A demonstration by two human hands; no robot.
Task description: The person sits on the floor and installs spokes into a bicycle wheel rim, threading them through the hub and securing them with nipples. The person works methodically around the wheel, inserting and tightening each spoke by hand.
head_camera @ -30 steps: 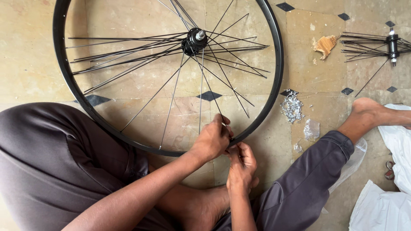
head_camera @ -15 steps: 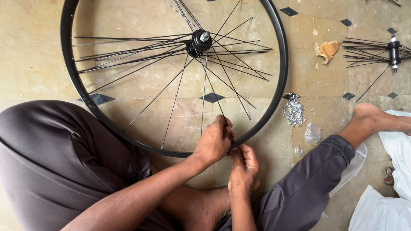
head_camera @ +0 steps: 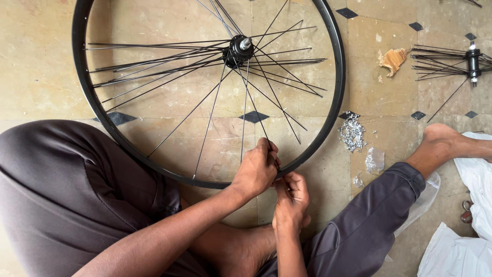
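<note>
rim (head_camera: 335, 110) lies flat on the tiled floor (head_camera: 46, 77) across the lap, hub (head_camera: 238, 50) up top with spokes fanning out. left hand (head_camera: 256, 172) is pinched tight on one spoke (head_camera: 259, 115) right where it meets the rim's near edge, right hand (head_camera: 291, 197) curled just under the rim, touching it, can't tell what it grips. pile of nipples (head_camera: 352, 132) sits beside the rim.

Tiled floor (head_camera: 46, 77): bore black wheel rim (head_camera: 335, 97), spoked hub (head_camera: 472, 59), silver nipple pile (head_camera: 352, 132), white cloth (head_camera: 476, 179), torn paper scrap (head_camera: 393, 59).
</note>
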